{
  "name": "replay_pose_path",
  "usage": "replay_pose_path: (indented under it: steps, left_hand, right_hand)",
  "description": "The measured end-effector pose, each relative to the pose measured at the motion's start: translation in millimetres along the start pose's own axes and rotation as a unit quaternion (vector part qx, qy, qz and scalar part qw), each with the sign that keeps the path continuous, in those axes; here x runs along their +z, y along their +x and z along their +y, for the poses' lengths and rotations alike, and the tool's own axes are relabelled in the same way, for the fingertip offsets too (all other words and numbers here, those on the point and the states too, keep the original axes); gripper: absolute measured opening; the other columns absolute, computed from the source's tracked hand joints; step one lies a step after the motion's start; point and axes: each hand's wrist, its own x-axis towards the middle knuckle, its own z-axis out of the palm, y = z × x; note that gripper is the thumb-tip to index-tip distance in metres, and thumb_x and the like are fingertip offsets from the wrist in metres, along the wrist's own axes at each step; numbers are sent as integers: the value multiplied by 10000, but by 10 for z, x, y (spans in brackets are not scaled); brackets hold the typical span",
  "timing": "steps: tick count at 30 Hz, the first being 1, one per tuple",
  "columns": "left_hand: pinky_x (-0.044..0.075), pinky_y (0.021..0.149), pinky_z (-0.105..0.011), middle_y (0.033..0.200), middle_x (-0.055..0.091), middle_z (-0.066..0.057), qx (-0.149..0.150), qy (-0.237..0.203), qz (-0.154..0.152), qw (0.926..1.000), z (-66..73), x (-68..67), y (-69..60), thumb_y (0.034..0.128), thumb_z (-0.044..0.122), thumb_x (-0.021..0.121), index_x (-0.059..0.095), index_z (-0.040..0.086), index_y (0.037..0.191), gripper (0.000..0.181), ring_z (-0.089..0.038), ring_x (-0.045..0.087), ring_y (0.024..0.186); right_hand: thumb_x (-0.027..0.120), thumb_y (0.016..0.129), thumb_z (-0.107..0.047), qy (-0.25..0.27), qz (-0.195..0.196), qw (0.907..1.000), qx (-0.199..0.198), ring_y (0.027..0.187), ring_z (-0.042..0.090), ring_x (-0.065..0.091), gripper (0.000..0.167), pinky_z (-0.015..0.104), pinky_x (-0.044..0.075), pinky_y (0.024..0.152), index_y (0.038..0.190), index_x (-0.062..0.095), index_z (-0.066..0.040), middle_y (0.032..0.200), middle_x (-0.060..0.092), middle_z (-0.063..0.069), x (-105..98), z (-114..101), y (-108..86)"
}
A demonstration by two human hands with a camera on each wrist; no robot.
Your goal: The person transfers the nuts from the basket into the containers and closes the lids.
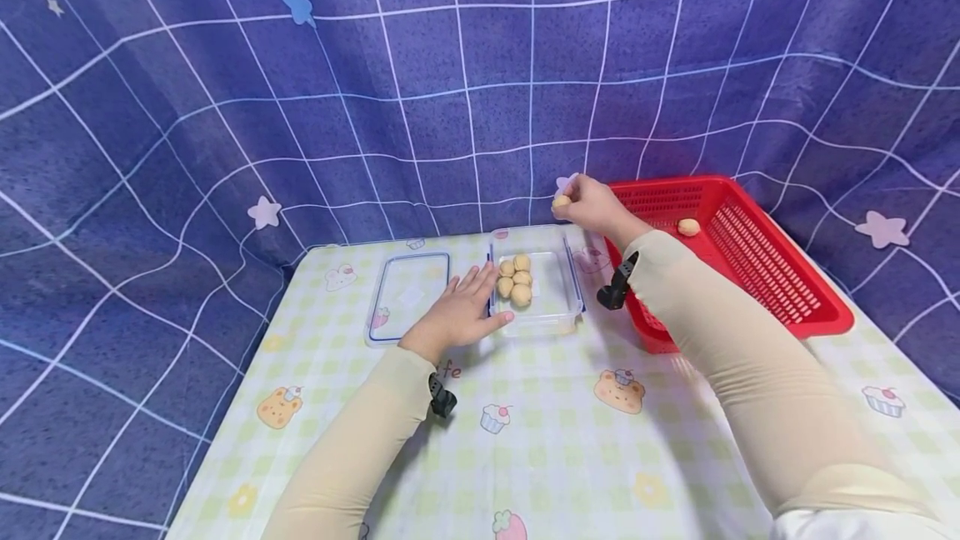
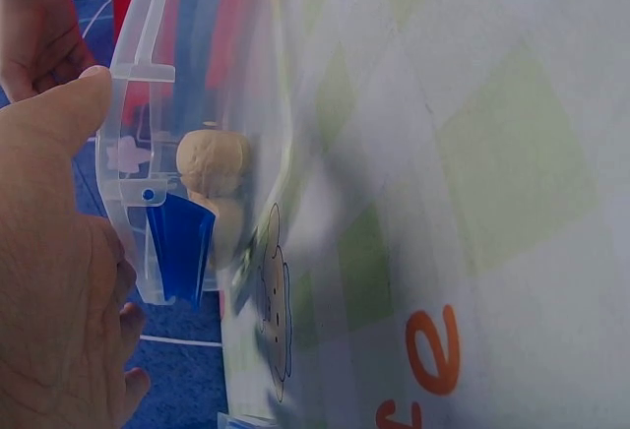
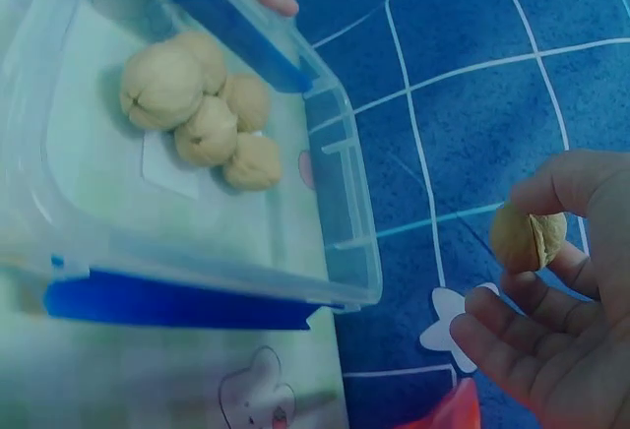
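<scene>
A clear container (image 1: 551, 319) with blue clips holds several round tan walnuts (image 1: 521, 295), gathered at its left side. My left hand (image 1: 463, 311) rests against the container's left edge, fingers extended; in the left wrist view the hand (image 2: 59, 242) lies along the wall. My right hand (image 1: 600, 208) is raised beyond the container's back right corner and pinches one walnut (image 3: 528, 237) between thumb and fingers. Another walnut (image 1: 687, 227) lies in the red basket (image 1: 825, 319) at the right.
A clear lid (image 1: 408, 294) with a blue seal lies flat left of the container. The patterned tablecloth (image 1: 555, 457) covers the table, and a blue curtain (image 1: 420, 123) hangs behind it. The right forearm crosses over the basket's left side.
</scene>
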Motion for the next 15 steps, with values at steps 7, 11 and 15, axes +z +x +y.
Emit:
replay_pose_path:
  steps: [7, 11, 15]
  left_hand:
    - [70, 1246, -540, 1701, 13, -86, 26, 100, 24, 9999, -1, 1, 0, 999, 695, 314, 45, 89, 1632, 917, -300, 43, 1558]
    - [78, 1245, -543, 1702, 17, -88, 35, 114, 35, 9999, -2, 5, 1, 996, 705, 302, 21, 107, 1631, 917, -303, 46, 1558]
    - [89, 1242, -553, 1702, 23, -95, 47, 121, 49, 9999, 2, 3, 0, 997, 705, 305, 16, 110, 1630, 916, -323, 69, 1557]
  right_hand:
    - [644, 865, -181, 323, 13, 9992, 223, 982, 263, 550, 311, 377, 473, 873, 1104, 563, 0, 1047, 618, 145, 129, -17, -4]
    - [646, 863, -179, 343, 32, 9989, 321, 985, 267, 546, 323, 384, 475, 879, 1114, 562, 8, 1032, 607, 132, 190, 1, -5]
    - [642, 865, -200, 216, 18, 9989, 413, 976, 265, 554, 341, 384, 482, 871, 1123, 569, 11, 1033, 614, 136, 226, 2, -9]
